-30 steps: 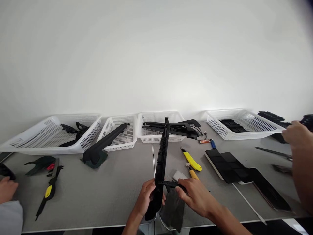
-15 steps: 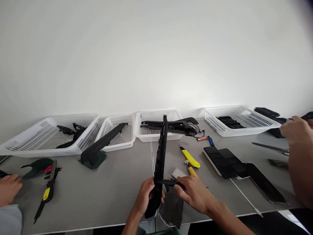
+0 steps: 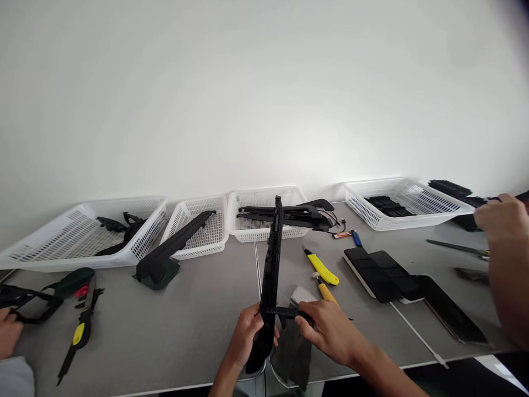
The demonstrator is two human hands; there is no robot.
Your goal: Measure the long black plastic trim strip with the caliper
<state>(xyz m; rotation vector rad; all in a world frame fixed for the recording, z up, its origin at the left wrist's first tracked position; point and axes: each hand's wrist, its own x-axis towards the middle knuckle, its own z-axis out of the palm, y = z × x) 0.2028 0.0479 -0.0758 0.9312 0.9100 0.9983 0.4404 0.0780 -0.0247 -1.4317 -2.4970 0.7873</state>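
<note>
My left hand (image 3: 249,333) is wrapped around the lower part of a long black plastic trim piece (image 3: 271,264). The piece stands nearly upright in view, its ribbed inner side showing and its top end reaching over the middle basket. In my right hand (image 3: 328,328) is a slim, flat black tool (image 3: 283,312), whose kind I cannot make out. Its bar lies across the trim piece, at the edge beside my left fingers. A dark cloth (image 3: 291,353) lies on the table below my right hand.
Similar black trim pieces (image 3: 289,214) lie across the middle white basket (image 3: 248,236). A yellow utility knife (image 3: 322,269), a yellow-handled tool (image 3: 327,292) and several phones (image 3: 370,273) lie rightward. Co-workers' hands show at left (image 3: 9,331) and right (image 3: 506,220).
My hands, the trim piece and the black tool stay almost in place. At the left, the co-worker's hand has shifted and a black looped part has come into view beside it.
</note>
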